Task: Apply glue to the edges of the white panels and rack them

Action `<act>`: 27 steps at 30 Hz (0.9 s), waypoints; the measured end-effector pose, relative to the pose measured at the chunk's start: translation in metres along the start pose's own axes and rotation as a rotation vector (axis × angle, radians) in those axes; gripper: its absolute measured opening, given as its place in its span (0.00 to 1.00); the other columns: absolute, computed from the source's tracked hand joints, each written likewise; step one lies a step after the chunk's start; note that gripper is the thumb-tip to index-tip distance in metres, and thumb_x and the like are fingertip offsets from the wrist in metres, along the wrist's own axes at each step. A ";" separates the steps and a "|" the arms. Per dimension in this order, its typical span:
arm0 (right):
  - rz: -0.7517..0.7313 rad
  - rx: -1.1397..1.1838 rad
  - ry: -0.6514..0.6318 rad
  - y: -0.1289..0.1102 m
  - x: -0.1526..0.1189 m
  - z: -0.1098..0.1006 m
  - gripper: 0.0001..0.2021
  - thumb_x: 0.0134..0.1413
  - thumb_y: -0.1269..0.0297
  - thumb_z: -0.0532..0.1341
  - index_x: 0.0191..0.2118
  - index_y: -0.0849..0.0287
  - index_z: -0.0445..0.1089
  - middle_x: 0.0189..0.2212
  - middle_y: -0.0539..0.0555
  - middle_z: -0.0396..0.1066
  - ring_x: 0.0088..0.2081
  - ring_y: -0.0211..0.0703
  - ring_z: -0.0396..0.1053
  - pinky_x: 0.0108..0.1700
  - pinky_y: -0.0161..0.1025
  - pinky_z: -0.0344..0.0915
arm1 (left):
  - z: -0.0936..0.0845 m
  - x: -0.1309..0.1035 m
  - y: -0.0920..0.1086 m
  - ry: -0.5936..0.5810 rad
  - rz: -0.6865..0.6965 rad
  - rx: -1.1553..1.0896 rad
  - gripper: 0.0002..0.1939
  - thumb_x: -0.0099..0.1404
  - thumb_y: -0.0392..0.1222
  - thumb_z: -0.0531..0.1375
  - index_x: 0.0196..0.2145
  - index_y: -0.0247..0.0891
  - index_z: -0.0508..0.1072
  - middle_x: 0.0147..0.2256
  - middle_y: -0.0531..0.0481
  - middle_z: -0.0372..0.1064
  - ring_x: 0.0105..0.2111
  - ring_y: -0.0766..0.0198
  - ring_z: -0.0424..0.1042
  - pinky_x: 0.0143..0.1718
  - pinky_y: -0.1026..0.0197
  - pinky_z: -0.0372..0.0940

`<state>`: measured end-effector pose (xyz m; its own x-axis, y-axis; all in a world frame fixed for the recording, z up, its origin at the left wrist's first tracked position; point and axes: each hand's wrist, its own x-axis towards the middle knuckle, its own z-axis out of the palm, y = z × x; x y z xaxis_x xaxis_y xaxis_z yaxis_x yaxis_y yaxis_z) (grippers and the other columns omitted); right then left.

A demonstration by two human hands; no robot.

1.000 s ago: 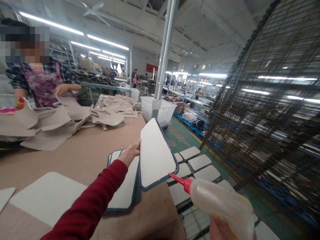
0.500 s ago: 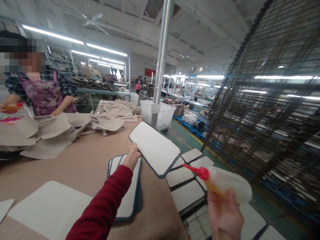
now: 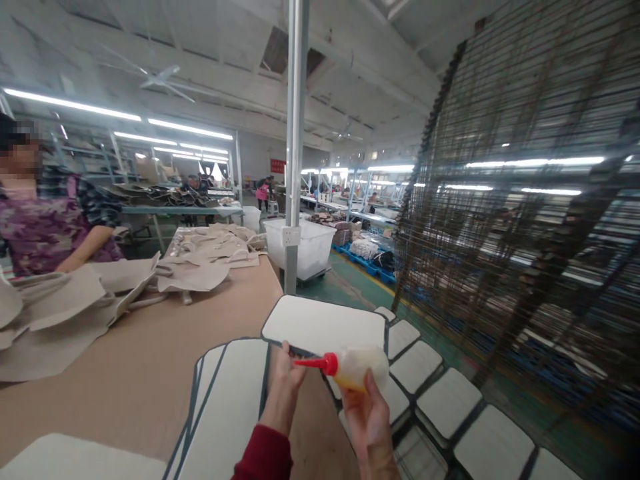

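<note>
My left hand (image 3: pixel 286 377) grips the near edge of a white rounded-corner panel (image 3: pixel 325 321) with a dark border. The panel is held up beyond the table's right side. In my right hand (image 3: pixel 367 413) is a translucent squeeze bottle (image 3: pixel 363 365) with a red nozzle and yellowish liquid inside. The bottle lies nearly level, its nozzle pointing left, close to my left hand and overlapping the panel's near edge in view. Left of my left hand, a few similar dark-edged panels (image 3: pixel 233 393) lie stacked and slightly fanned on the table.
The brown table (image 3: pixel 165 340) carries beige fabric pieces (image 3: pixel 75 293) and a pale sheet (image 3: pixel 80 460). Across it stands a co-worker (image 3: pixel 60 220). Several white panels (image 3: pixel 450 393) lie on a rack at right. A metal post (image 3: pixel 294 147), white bin (image 3: pixel 310 247) and wire-mesh rack (image 3: pixel 500 220) stand beyond.
My right hand has brought the bottle left, near my left hand, its nozzle now more level. The held panel has turned so its long side runs more sideways. The view has shifted right.
</note>
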<state>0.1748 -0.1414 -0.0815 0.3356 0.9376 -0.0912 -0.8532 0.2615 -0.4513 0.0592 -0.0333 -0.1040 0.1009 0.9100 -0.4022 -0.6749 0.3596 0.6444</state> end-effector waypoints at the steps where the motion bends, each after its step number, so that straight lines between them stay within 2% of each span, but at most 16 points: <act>1: -0.030 0.009 0.011 -0.006 0.003 0.000 0.17 0.31 0.60 0.76 0.32 0.56 0.77 0.33 0.52 0.78 0.36 0.44 0.76 0.40 0.36 0.74 | -0.006 -0.007 -0.002 -0.019 0.014 -0.062 0.21 0.73 0.40 0.38 0.35 0.42 0.68 0.31 0.49 0.74 0.31 0.65 0.75 0.40 0.60 0.70; 4: -0.102 0.043 0.031 -0.024 0.013 -0.003 0.18 0.31 0.60 0.76 0.33 0.55 0.77 0.33 0.50 0.78 0.36 0.43 0.76 0.41 0.35 0.73 | -0.034 -0.028 -0.005 -0.129 -0.004 -0.311 0.18 0.70 0.42 0.41 0.36 0.42 0.70 0.41 0.42 0.75 0.43 0.54 0.76 0.47 0.45 0.69; 5: -0.121 0.048 0.031 -0.030 0.016 -0.004 0.19 0.31 0.60 0.76 0.35 0.55 0.77 0.33 0.50 0.78 0.36 0.43 0.76 0.41 0.35 0.73 | -0.044 -0.035 -0.004 -0.116 -0.035 -0.329 0.16 0.68 0.43 0.44 0.36 0.41 0.70 0.43 0.40 0.74 0.46 0.51 0.75 0.47 0.42 0.68; 7: -0.145 0.032 0.023 -0.038 0.018 -0.006 0.21 0.32 0.60 0.76 0.38 0.56 0.76 0.34 0.51 0.78 0.36 0.45 0.76 0.42 0.38 0.73 | -0.057 -0.044 0.006 0.011 -0.018 -0.177 0.08 0.63 0.38 0.53 0.36 0.40 0.72 0.44 0.38 0.74 0.48 0.50 0.74 0.48 0.47 0.68; 8: -0.140 0.011 0.011 -0.040 0.018 -0.008 0.22 0.33 0.60 0.75 0.39 0.56 0.76 0.34 0.52 0.78 0.36 0.46 0.76 0.42 0.41 0.73 | -0.058 -0.047 0.015 0.080 0.058 -0.028 0.09 0.59 0.34 0.57 0.37 0.40 0.73 0.43 0.39 0.75 0.48 0.52 0.73 0.48 0.51 0.68; 9: -0.118 -0.013 -0.007 -0.041 0.016 -0.009 0.22 0.32 0.60 0.75 0.39 0.57 0.76 0.33 0.53 0.78 0.36 0.48 0.76 0.42 0.43 0.74 | -0.054 -0.049 0.026 0.088 0.179 0.141 0.14 0.55 0.30 0.60 0.39 0.41 0.73 0.43 0.41 0.75 0.50 0.53 0.72 0.50 0.55 0.66; 10: -0.080 -0.038 -0.029 -0.040 0.014 -0.011 0.22 0.32 0.59 0.75 0.39 0.57 0.76 0.33 0.54 0.78 0.36 0.50 0.76 0.43 0.46 0.73 | -0.044 -0.050 0.039 0.037 0.294 0.316 0.19 0.51 0.27 0.64 0.41 0.41 0.74 0.44 0.42 0.75 0.53 0.53 0.70 0.52 0.58 0.65; 12: 0.006 -0.075 -0.070 -0.034 0.005 -0.016 0.20 0.33 0.58 0.75 0.37 0.58 0.77 0.33 0.55 0.78 0.36 0.52 0.76 0.45 0.50 0.72 | -0.015 -0.050 0.067 -0.102 0.483 0.571 0.23 0.45 0.25 0.68 0.40 0.41 0.76 0.46 0.44 0.74 0.56 0.53 0.65 0.54 0.61 0.61; 13: 0.044 -0.089 -0.083 -0.030 0.001 -0.019 0.20 0.33 0.58 0.75 0.36 0.58 0.77 0.33 0.56 0.78 0.37 0.52 0.76 0.46 0.51 0.71 | 0.002 -0.048 0.080 -0.169 0.563 0.628 0.25 0.42 0.22 0.68 0.39 0.41 0.77 0.48 0.45 0.73 0.58 0.54 0.63 0.55 0.63 0.59; 15: 0.102 -0.111 -0.096 -0.022 -0.008 -0.024 0.19 0.33 0.58 0.75 0.35 0.58 0.77 0.34 0.56 0.78 0.38 0.52 0.76 0.48 0.52 0.70 | 0.034 -0.041 0.101 -0.317 0.578 0.685 0.26 0.41 0.20 0.67 0.38 0.40 0.77 0.50 0.44 0.72 0.59 0.54 0.61 0.55 0.64 0.58; 18: 0.170 -0.125 -0.124 -0.015 -0.016 -0.028 0.21 0.31 0.56 0.76 0.35 0.59 0.77 0.35 0.57 0.78 0.39 0.53 0.75 0.50 0.52 0.68 | 0.061 -0.024 0.116 -0.469 0.426 0.947 0.22 0.39 0.24 0.69 0.35 0.37 0.78 0.41 0.45 0.76 0.51 0.52 0.68 0.45 0.66 0.63; 20: 0.169 -0.112 -0.131 -0.016 -0.019 -0.030 0.21 0.32 0.55 0.75 0.35 0.58 0.77 0.35 0.56 0.78 0.39 0.53 0.75 0.50 0.53 0.68 | 0.064 -0.012 0.118 -0.611 0.355 1.199 0.16 0.42 0.32 0.71 0.32 0.35 0.79 0.33 0.50 0.76 0.39 0.57 0.72 0.34 0.68 0.62; 23: 0.127 -0.092 -0.096 -0.032 -0.023 -0.030 0.20 0.32 0.54 0.75 0.35 0.57 0.77 0.35 0.57 0.78 0.38 0.54 0.76 0.50 0.54 0.68 | 0.056 -0.001 0.116 -0.804 0.322 1.382 0.12 0.51 0.44 0.68 0.32 0.34 0.79 0.25 0.55 0.72 0.26 0.65 0.67 0.24 0.69 0.55; 25: 0.061 -0.092 -0.012 -0.053 -0.026 -0.028 0.21 0.31 0.52 0.75 0.34 0.56 0.77 0.35 0.57 0.78 0.37 0.53 0.76 0.49 0.53 0.69 | 0.048 -0.001 0.117 -0.848 0.291 1.386 0.15 0.52 0.48 0.67 0.33 0.34 0.79 0.25 0.55 0.73 0.26 0.65 0.67 0.24 0.68 0.56; 27: -0.058 -0.101 0.114 -0.080 -0.026 -0.022 0.23 0.27 0.52 0.76 0.35 0.54 0.77 0.36 0.55 0.78 0.36 0.50 0.76 0.49 0.50 0.69 | 0.042 -0.007 0.119 -0.847 0.261 1.355 0.17 0.51 0.49 0.68 0.35 0.35 0.80 0.30 0.52 0.76 0.30 0.61 0.70 0.28 0.68 0.60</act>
<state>0.2428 -0.1915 -0.0623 0.4310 0.8880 -0.1605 -0.7888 0.2843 -0.5450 0.0085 0.0119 0.0028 0.7555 0.6542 -0.0360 0.3227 -0.3238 0.8894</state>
